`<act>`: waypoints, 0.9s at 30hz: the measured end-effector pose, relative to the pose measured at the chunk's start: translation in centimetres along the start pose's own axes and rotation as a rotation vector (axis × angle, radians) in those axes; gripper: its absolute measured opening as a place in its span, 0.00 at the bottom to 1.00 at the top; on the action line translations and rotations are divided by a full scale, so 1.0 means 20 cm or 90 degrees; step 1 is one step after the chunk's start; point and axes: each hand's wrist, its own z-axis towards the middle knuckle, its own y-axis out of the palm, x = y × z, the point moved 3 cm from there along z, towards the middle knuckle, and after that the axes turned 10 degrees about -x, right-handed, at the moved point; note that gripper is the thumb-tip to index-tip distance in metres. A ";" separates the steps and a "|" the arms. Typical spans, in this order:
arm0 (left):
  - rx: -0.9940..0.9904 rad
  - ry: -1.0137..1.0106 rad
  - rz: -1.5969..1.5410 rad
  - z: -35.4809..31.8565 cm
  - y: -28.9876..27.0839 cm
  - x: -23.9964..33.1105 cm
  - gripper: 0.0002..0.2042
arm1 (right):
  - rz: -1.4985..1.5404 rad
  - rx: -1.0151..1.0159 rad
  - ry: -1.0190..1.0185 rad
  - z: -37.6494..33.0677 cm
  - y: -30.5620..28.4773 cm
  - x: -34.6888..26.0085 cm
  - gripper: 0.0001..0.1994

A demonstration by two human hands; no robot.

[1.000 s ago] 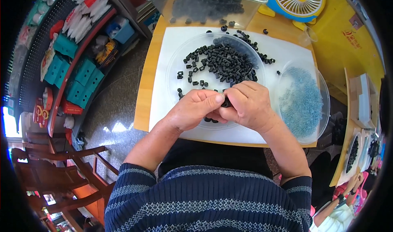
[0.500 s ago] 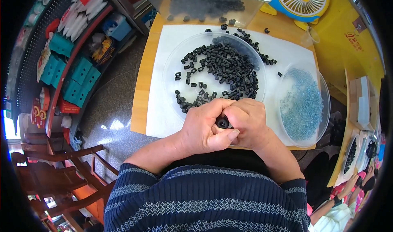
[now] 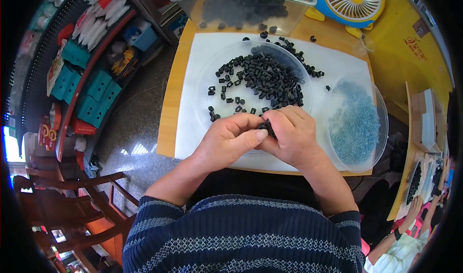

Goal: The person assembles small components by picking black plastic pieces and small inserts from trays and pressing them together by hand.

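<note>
Close to the table's near edge, a small round black plastic part (image 3: 266,126) is pinched between my two hands, partly covered by the fingers. The left hand (image 3: 231,140) is closed, thumb and index finger on the part. From the other side the right hand (image 3: 292,133) grips it with curled fingers. Just beyond them lies a shallow clear round tray (image 3: 205,80) with a heap of small black plastic parts (image 3: 275,77). To the right, another clear round tray (image 3: 385,128) holds many tiny pale-blue transparent pieces (image 3: 354,123).
A clear plastic bin (image 3: 188,12) of black parts stands at the back, beside a yellow-and-blue fan (image 3: 354,3). Loose black parts lie on the white sheet (image 3: 190,109). A shelf with teal boxes (image 3: 96,99) is at left, wooden chairs below. Another person's arm (image 3: 410,220) shows at right.
Both hands have moved slightly away from my body and loosened from a tight clasp to a fingertip hold. The black part has turned, and its round hole no longer faces up.
</note>
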 end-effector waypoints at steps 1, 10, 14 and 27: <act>-0.004 -0.007 -0.004 0.00 0.01 0.00 0.10 | 0.001 0.002 -0.001 -0.01 -0.01 -0.01 0.17; -0.035 0.092 0.379 -0.03 0.09 0.03 0.46 | 0.059 0.064 -0.048 -0.02 -0.07 -0.09 0.14; 0.023 0.223 0.422 -0.04 0.13 0.01 0.37 | 0.047 0.047 -0.044 -0.02 -0.11 -0.15 0.15; 0.003 0.128 0.037 0.01 0.13 -0.01 0.19 | -0.002 0.035 0.008 -0.02 -0.10 -0.08 0.12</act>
